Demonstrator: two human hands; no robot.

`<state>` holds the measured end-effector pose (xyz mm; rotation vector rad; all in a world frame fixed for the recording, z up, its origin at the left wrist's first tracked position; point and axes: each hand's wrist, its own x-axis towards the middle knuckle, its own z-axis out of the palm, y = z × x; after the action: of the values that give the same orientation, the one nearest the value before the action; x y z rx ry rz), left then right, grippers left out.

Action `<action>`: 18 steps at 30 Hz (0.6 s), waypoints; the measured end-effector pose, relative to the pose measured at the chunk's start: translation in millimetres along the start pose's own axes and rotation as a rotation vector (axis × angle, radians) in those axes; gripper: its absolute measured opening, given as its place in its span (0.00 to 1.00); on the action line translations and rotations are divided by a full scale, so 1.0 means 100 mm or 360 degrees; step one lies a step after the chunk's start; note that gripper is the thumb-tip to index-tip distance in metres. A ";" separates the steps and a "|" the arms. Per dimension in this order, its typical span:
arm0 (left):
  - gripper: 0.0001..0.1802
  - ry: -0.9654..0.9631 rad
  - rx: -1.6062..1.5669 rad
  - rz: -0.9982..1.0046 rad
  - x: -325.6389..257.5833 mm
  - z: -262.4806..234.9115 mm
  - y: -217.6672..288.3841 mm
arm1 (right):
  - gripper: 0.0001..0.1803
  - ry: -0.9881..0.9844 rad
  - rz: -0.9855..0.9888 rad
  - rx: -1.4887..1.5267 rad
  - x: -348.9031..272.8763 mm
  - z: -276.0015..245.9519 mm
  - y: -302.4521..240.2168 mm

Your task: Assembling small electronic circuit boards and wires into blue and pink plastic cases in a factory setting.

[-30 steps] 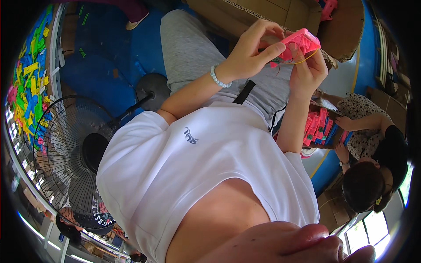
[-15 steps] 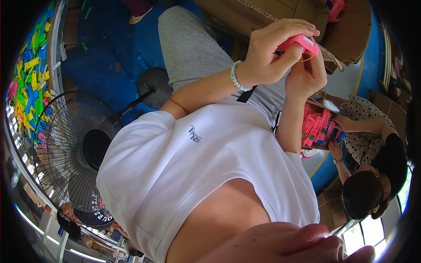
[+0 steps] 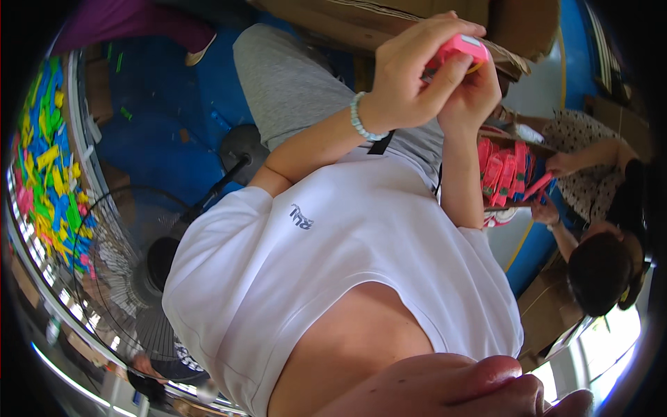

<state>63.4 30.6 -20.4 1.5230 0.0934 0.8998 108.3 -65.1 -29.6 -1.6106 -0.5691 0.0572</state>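
A small pink plastic piece point(image 3: 464, 46) with a pale patch on top is held up between my hands at the upper right. My left hand point(image 3: 406, 80), with a beaded bracelet at its wrist, is closed over the piece, thumb pressed on its near side. My right hand point(image 3: 478, 101) is closed against it from the right and below; part of its fingers is hidden behind the piece. A thin yellow strand point(image 3: 476, 67) curves along the piece's lower edge, close to the right fingers.
Cardboard boxes point(image 3: 524, 28) stand beyond my hands. On the right, a co-worker point(image 3: 590, 160) handles a pink piece over a box of pink pieces point(image 3: 506, 170). A standing fan point(image 3: 132, 271) is at my left, near a heap of coloured plastic pieces point(image 3: 48, 174). Another person's leg point(image 3: 146, 28) shows at upper left.
My hands and the pink piece appear slightly further up and left, as the whole view has shifted. The co-worker now lifts a pink piece. More of the other person's purple trouser leg shows.
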 end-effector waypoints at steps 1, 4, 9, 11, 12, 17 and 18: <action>0.12 -0.0092 0.0004 0.0034 0.04 -0.01 0.05 | 0.14 -0.0044 0.0087 0.0059 0.03 -0.08 -0.02; 0.18 -0.0493 -0.0299 -0.0010 0.10 -0.09 -0.08 | 0.15 -0.0234 0.0149 0.0153 -0.13 -0.31 0.29; 0.16 -0.0484 -0.0732 -0.0437 -0.06 0.03 -0.31 | 0.22 -0.0128 0.0467 0.0318 -0.30 -0.33 0.17; 0.13 -0.0325 -0.0885 -0.0543 -0.14 0.15 -0.34 | 0.23 -0.0102 0.0658 0.0711 -0.37 -0.44 0.15; 0.10 -0.0127 -0.0998 -0.0644 -0.17 0.20 -0.34 | 0.22 -0.0106 0.0689 0.0699 -0.50 -0.50 0.22; 0.09 -0.0232 -0.1166 -0.1130 -0.43 0.47 -0.29 | 0.18 0.0019 0.1011 0.0452 -1.05 -0.77 0.17; 0.09 -0.0252 -0.1179 -0.1135 -0.44 0.52 -0.30 | 0.18 0.0060 0.1061 0.0346 -1.13 -0.83 0.18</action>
<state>76.1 -29.5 -61.4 0.7591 0.1542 0.1845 45.5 -185.4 -68.3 -1.5214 0.0246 0.5632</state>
